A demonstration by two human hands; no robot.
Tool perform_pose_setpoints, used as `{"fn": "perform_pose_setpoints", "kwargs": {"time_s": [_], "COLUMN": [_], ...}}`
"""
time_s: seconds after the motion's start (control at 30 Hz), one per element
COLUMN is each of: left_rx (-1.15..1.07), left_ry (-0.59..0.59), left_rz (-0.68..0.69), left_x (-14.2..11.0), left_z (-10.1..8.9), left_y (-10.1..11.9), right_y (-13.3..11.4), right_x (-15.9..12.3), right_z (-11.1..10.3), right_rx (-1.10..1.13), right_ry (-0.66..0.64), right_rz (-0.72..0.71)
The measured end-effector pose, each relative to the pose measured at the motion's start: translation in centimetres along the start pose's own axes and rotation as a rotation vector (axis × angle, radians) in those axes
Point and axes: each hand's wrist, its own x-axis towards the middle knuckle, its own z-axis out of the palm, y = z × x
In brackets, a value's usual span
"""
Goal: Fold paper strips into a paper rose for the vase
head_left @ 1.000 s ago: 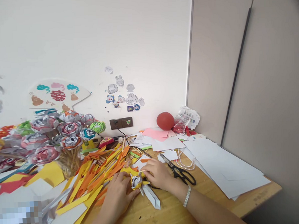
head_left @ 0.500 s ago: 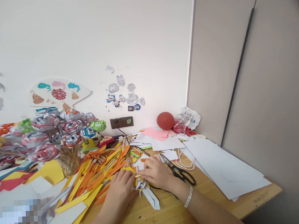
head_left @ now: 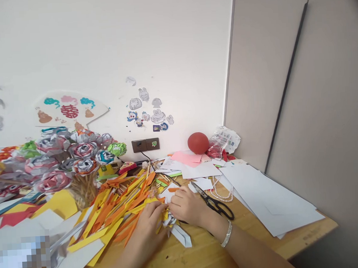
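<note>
A partly formed paper flower (head_left: pixel 169 220) in white and yellow sits between my hands, low over the wooden table. From the left, my left hand (head_left: pixel 152 221) closes on its edge with bent fingers. My right hand (head_left: pixel 187 205) is curled against its upper right side, the fingertips meeting those of the left. What exactly lies between the fingertips is hidden. A folded white paper strip (head_left: pixel 181 234) points out below the flower. Black-handled scissors (head_left: pixel 214 204) lie just right of my right hand.
Orange and yellow folded strips (head_left: pixel 119 205) are heaped on the left, mixed with sticks. Behind them stands a bunch of paper roses (head_left: pixel 84 150). White sheets (head_left: pixel 269 197) cover the right side, near a pearl string (head_left: pixel 222 197). A red balloon (head_left: pixel 198 143) rests by the wall.
The pale stick-like tip that showed between my fingers is now hidden. My right hand has curled more tightly, and my left fingers have shifted slightly right towards it.
</note>
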Motion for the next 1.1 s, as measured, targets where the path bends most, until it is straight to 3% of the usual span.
{"fn": "perform_pose_setpoints", "kwargs": {"time_s": [0.23,0.5,0.73,1.1], "left_rx": [-0.158,-0.056,0.013,-0.125], "left_ry": [-0.14,-0.098,-0.015,-0.158], "left_rz": [-0.066,-0.022,0.117,-0.114], "left_x": [1.0,1.2,1.1,1.5], "left_z": [-1.7,-1.8,-1.7,-2.3], "left_y": [-0.1,-0.3,-0.8,0.0], "right_y": [0.3,-0.4,-0.5,-1.4], "right_x": [-0.2,0.2,0.0,0.4], "right_z": [0.7,1.1,1.5,0.9], "right_rx": [0.101,0.165,0.196,0.325], "right_ry": [-0.043,-0.041,-0.051,-0.034], "right_rz": [0.017,0.006,0.044,0.233]}}
